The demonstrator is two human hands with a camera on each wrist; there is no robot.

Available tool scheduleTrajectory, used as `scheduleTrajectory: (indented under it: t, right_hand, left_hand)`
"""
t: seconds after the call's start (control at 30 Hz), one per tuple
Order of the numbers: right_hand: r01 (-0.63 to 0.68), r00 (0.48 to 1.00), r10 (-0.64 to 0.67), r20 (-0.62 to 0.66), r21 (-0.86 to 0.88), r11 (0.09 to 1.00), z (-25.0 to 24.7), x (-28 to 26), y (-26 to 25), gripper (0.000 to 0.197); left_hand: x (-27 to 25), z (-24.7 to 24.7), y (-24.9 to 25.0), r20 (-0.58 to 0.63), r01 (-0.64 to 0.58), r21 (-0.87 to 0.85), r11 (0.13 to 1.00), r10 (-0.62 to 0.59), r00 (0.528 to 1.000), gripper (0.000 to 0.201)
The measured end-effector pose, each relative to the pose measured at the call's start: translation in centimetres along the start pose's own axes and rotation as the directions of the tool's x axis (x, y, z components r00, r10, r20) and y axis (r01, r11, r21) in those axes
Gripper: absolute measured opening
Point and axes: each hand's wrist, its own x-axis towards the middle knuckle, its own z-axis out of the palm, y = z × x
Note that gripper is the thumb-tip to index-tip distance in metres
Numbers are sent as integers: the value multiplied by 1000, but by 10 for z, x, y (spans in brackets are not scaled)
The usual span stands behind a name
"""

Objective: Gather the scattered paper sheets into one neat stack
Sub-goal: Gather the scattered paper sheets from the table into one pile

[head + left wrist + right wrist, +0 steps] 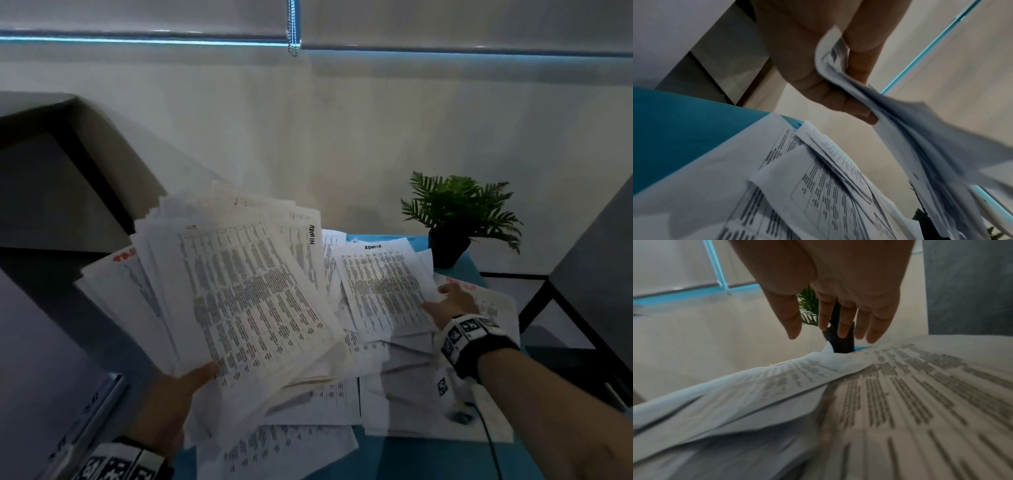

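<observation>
My left hand (178, 394) grips a thick, fanned bundle of printed sheets (239, 291) by its near corner and holds it above the left part of the table; the left wrist view shows the thumb and fingers (849, 104) pinching that bundle (920, 146). More loose sheets (376, 284) lie scattered and overlapping on the blue table (394, 459). My right hand (448, 301) reaches over them with straight fingers (840, 324), hovering just above a printed sheet (910, 394) and holding nothing.
A small potted fern (455, 212) stands at the table's back right, just beyond my right hand. Dark furniture (582, 274) flanks the table at right and another dark piece (51, 192) at left. A wall with blinds is behind.
</observation>
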Motion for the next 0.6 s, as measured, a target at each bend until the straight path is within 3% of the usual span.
scheduleTrajectory:
  t: [0.1,0.17,0.37,0.5,0.6]
  right_hand:
    - [7,999,-6,35,-42,999,2,30,8,98]
    - [-7,1000,7,27,-2,1000,7,38,11,112]
    - [-94,994,96,50,-41,995,25,33,14,84]
    - [-123,988,129,87,-76,990,36,28,12,83]
    - [-108,990,117,82,-109,988,40,26,10,81]
  left_hand:
    - [2,10,11,-94,-90,22,996,91,991,58]
    - [-8,23,23,-125,-116,40,992,120,985,65]
    - [-6,26,15,-119,-174,36,984,178,977,69]
    - [0,19,5,-30,-86,-70,994,84,996,59]
    - [5,16,-2,-4,-107,-44,993,107,994,54]
